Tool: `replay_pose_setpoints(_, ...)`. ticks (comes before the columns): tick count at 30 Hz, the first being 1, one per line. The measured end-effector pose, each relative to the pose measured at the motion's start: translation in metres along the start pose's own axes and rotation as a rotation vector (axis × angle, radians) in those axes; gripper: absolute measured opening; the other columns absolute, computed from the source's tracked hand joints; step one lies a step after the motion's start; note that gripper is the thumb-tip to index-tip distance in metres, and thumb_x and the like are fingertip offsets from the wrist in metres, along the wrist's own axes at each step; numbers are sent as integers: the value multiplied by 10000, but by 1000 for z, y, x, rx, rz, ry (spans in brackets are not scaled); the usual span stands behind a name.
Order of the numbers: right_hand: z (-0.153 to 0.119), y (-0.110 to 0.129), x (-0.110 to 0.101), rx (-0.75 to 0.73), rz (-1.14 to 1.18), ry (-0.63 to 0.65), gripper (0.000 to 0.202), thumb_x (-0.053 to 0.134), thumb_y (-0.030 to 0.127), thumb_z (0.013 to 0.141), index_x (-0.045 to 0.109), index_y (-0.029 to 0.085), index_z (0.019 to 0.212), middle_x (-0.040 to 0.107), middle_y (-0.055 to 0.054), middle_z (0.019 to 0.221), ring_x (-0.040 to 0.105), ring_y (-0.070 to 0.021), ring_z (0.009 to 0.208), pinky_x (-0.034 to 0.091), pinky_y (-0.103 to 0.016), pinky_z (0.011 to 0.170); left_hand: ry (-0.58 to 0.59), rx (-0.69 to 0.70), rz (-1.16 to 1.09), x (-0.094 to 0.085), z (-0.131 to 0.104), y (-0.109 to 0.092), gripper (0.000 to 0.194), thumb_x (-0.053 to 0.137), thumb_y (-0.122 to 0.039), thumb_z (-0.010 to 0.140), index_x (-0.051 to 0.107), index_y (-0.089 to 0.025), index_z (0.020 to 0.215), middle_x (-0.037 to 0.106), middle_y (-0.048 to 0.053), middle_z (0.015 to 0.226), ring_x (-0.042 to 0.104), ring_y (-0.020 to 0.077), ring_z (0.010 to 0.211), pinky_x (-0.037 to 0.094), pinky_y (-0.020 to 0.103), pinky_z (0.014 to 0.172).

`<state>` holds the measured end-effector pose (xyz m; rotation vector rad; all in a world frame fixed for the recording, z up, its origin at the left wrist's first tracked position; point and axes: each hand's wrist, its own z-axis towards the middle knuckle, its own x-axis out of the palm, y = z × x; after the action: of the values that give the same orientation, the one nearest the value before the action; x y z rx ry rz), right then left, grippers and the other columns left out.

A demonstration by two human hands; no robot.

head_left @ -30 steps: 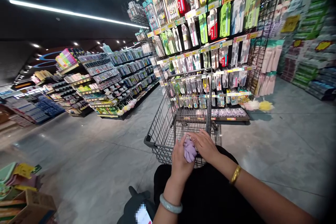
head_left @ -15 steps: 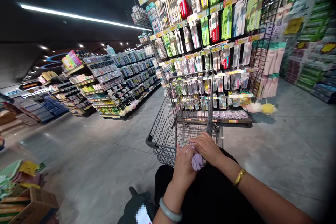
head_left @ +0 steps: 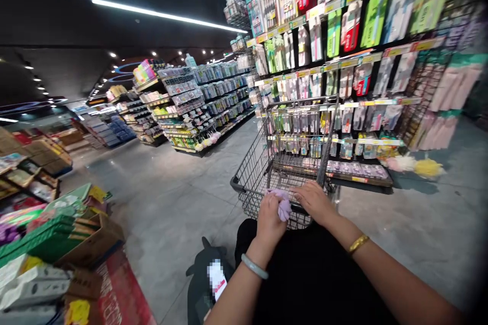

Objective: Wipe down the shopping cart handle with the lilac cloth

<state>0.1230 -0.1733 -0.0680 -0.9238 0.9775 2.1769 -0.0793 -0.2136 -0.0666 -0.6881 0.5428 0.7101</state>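
Note:
My left hand [head_left: 269, 219] is closed around a bunched light-purple cloth [head_left: 284, 209], part of which sticks out beside the thumb. A pale bangle circles that wrist. To its right, my right hand [head_left: 314, 204] hovers over or rests on the near end of the shopping cart [head_left: 237, 183], its fingers stretched forward and apart from the cloth. Whether those fingertips touch the cart's handle I cannot tell. The cart is a dark wire one, and its basket shows nothing inside.
Ahead stands a rack of hanging toothbrush packs [head_left: 375, 18], close beyond the cart. More stocked shelves [head_left: 183, 96] run to the left. Boxes of goods [head_left: 89, 244] stand at lower left. A dark rounded item [head_left: 198, 279] with a pixelated bright patch is beside my left forearm.
My right hand has come off the purple cloth and moved right, its fingers straightening. My left hand keeps the cloth. The view has turned left, bringing more boxes into sight.

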Motion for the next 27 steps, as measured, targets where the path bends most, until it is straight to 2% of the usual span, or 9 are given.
replay_pose_setpoints(2, 0, -1, -1, 15, -37, 29, 492, 285, 486, 1022, 676, 247, 1199, 727, -62, 1109, 619, -225, 1068, 298, -444, 1075, -73, -77, 44, -3, 1, 8, 366, 567, -32, 730, 570, -191, 1060, 621, 87, 1082, 563, 236, 1113, 410, 477, 1068)
replay_pose_setpoints(4, 2, 3, -3, 32, -111, 95, 491, 293, 490, 1018, 710, 250, 1116, 739, -60, 1063, 626, -227, 1054, 286, -443, 1079, -114, -166, 62, -9, 6, 18, 323, 593, -53, 735, 570, -188, 1028, 630, 79, 1030, 584, 236, 1048, 458, 444, 1003)
replay_pose_setpoints(8, 11, 33, -2, 123, -301, 203, 515, 291, 462, 1013, 736, 216, 931, 748, -91, 889, 655, -252, 962, 306, -466, 1037, 17, -136, 22, -14, 13, 17, 302, 636, -100, 736, 572, -207, 1012, 649, 50, 1009, 603, 220, 999, 457, 397, 986)
replay_pose_setpoints(11, 13, 58, 3, 205, -354, 237, 561, 241, 438, 1023, 734, 188, 924, 747, -122, 874, 680, -252, 860, 384, -431, 900, 68, -106, 13, -12, 13, 6, 263, 632, -114, 737, 575, -209, 975, 648, 45, 964, 603, 218, 961, 452, 392, 978)
replay_pose_setpoints(13, 11, 66, 5, 211, -388, 232, 620, 209, 445, 1028, 737, 166, 862, 744, -135, 831, 685, -242, 780, 399, -400, 824, 90, -100, 13, -13, 13, 1, 255, 622, -110, 729, 574, -201, 962, 643, 51, 954, 598, 220, 949, 462, 381, 945)
replay_pose_setpoints(21, -11, 46, 4, 101, -511, 90, 628, 254, 466, 1028, 743, 179, 758, 734, -105, 718, 679, -222, 681, 359, -322, 654, 288, -66, -22, -27, 25, -4, 247, 647, -172, 714, 580, -203, 950, 652, 43, 951, 596, 205, 923, 464, 303, 824)
replay_pose_setpoints(27, -28, 34, -7, 62, -547, 38, 642, 262, 473, 1030, 735, 194, 697, 733, -80, 690, 655, -182, 630, 300, -301, 610, 402, -61, -18, -26, 29, -18, 257, 672, -267, 718, 561, -231, 947, 655, 7, 887, 599, 190, 837, 432, 262, 696)
